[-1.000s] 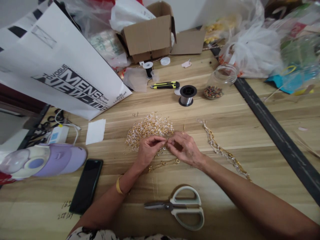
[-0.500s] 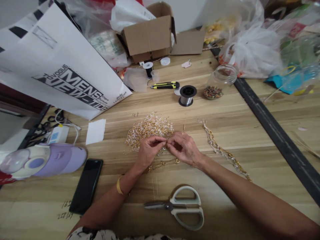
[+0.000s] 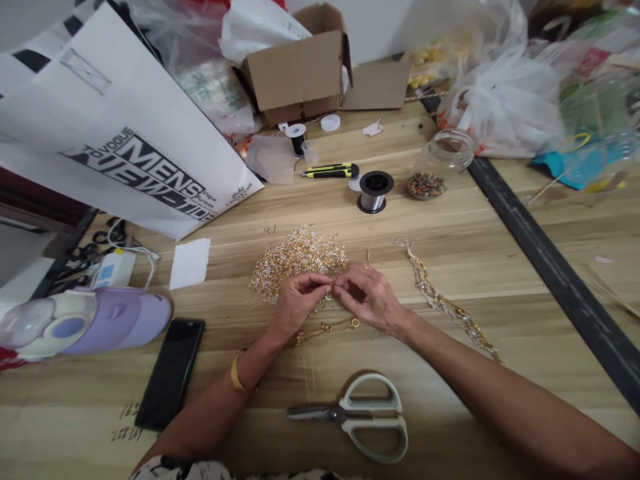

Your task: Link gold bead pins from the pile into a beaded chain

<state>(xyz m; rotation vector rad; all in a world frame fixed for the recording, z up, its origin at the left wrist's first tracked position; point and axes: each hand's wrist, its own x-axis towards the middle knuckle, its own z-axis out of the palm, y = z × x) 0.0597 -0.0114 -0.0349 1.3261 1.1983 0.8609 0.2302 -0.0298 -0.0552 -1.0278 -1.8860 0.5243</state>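
Note:
My left hand [image 3: 299, 300] and my right hand [image 3: 369, 297] meet at the fingertips, thumb and forefinger pinched on each. Whatever sits between those fingertips is too small to name. Just beyond them lies a heap of small gold and clear beaded pieces [image 3: 293, 259]. Below the hands a thin gold chain [image 3: 327, 327] with a ring at its right end rests on the table. To the right stretches a bundle of gold and clear beaded chains [image 3: 445, 303]. Nearer me are scissors [image 3: 350, 415] with white handles, lying slightly open.
A phone [image 3: 171, 373] and a purple bottle [image 3: 120, 320] lie at left, below a white paper bag [image 3: 135, 127]. Farther back are a wire spool [image 3: 374, 192], a yellow-black cutter [image 3: 330, 171], a jar of beads [image 3: 437, 167] and a cardboard box [image 3: 295, 70]. A dark strip [image 3: 545, 260] crosses the right side.
Both hands keep almost the same pinched pose at the same spot. The view has shifted very slightly; no object has visibly been moved.

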